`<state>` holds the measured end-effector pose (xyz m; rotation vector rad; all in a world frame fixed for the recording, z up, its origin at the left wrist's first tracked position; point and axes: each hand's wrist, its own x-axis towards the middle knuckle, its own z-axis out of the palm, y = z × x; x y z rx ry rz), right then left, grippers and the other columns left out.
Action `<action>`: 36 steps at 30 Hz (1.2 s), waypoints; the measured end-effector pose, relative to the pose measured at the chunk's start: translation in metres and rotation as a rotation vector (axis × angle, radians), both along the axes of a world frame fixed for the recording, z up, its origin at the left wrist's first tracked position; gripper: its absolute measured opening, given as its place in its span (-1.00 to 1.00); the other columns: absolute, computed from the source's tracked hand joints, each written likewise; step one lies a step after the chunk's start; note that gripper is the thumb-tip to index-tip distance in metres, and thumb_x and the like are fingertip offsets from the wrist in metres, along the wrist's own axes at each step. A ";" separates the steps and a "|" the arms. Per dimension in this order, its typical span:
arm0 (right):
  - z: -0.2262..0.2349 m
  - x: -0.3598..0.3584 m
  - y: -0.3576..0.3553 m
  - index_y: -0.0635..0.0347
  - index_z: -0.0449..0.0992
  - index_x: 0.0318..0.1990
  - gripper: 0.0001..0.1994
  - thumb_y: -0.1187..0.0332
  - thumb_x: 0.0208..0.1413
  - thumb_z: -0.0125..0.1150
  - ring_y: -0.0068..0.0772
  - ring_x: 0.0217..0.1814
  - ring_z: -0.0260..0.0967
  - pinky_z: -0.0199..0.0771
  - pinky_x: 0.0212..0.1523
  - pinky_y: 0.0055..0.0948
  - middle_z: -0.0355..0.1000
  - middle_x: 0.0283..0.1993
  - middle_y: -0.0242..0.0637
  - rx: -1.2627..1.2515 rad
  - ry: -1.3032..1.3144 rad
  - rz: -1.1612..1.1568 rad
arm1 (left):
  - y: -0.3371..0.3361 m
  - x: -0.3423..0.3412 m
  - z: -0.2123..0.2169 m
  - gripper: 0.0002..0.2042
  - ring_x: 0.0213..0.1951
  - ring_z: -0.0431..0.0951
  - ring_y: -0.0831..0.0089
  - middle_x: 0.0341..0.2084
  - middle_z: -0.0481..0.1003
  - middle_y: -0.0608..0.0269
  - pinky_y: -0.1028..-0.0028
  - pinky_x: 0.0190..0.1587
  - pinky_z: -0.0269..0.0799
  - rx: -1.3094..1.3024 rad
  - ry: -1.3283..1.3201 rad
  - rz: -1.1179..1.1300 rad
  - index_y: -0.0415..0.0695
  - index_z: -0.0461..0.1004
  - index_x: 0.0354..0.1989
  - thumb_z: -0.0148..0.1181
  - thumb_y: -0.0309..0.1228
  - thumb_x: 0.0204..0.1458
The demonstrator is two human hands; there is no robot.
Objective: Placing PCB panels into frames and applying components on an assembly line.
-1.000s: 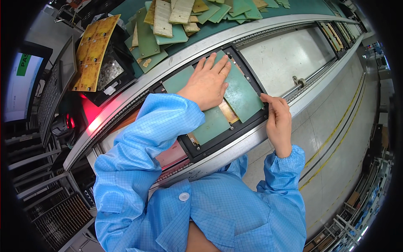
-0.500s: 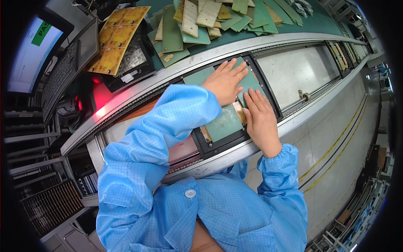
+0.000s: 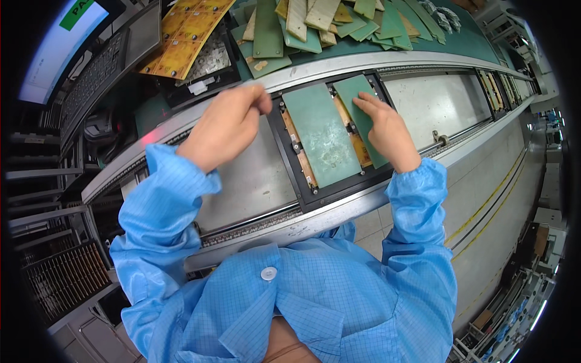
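A black frame-like carrier sits across the conveyor. In it lie a wide green plate, whitish-stained on its lower half, and a narrower green plate to its right. Strips of yellow-brown board and small dark clips show beside the plates. My right hand rests at the narrow plate's right side, its fingers stretched out onto the surface. Left of the carrier, above the conveyor, my left hand is raised with fingers curled in, slightly blurred; nothing shows in it. The wide plate is untouched.
Behind the conveyor rail lie stacked green and tan plate offcuts. At the far left are a yellow panel sheet, a black bin of small pale pieces, a laptop, a monitor and a dark scanner-like device.
My left hand has lifted off the wide plate and swung left, its fingers curling. My right hand stays by the narrow plate. The reddish-orange item under my left arm is out of sight.
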<state>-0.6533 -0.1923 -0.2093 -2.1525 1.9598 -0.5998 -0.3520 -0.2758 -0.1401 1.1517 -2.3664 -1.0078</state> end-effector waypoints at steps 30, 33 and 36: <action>-0.004 -0.018 0.047 0.30 0.42 0.14 -0.67 0.33 0.35 -0.07 0.04 0.37 0.20 0.19 0.33 -0.26 0.35 0.25 -0.03 -0.295 0.049 -0.181 | 0.031 -0.151 -0.121 -0.56 0.04 0.49 -0.08 -0.09 0.49 -0.31 0.16 0.13 0.38 0.185 0.128 -0.162 -0.40 0.37 0.03 0.00 -0.58 -0.11; -0.011 -0.038 0.024 0.34 0.51 -0.04 -0.71 0.32 0.34 -0.08 0.13 0.14 0.34 0.33 0.15 -0.21 0.45 0.06 0.04 -0.041 0.000 -0.088 | 0.052 -0.111 -0.061 -0.67 -0.20 0.60 -0.09 -0.34 0.56 -0.28 0.13 -0.18 0.52 0.428 0.306 -0.321 -0.37 0.52 -0.19 0.09 -0.53 -0.19; -0.030 -0.081 0.024 0.33 0.52 -0.19 -0.66 0.31 0.35 -0.20 0.18 -0.06 0.35 0.32 -0.07 0.00 0.44 -0.08 0.11 0.043 0.127 -0.153 | 0.073 -0.082 -0.063 -0.69 -0.15 0.56 -0.09 -0.20 0.52 -0.29 0.15 -0.09 0.49 0.222 0.245 -0.403 -0.35 0.52 -0.15 0.05 -0.54 -0.10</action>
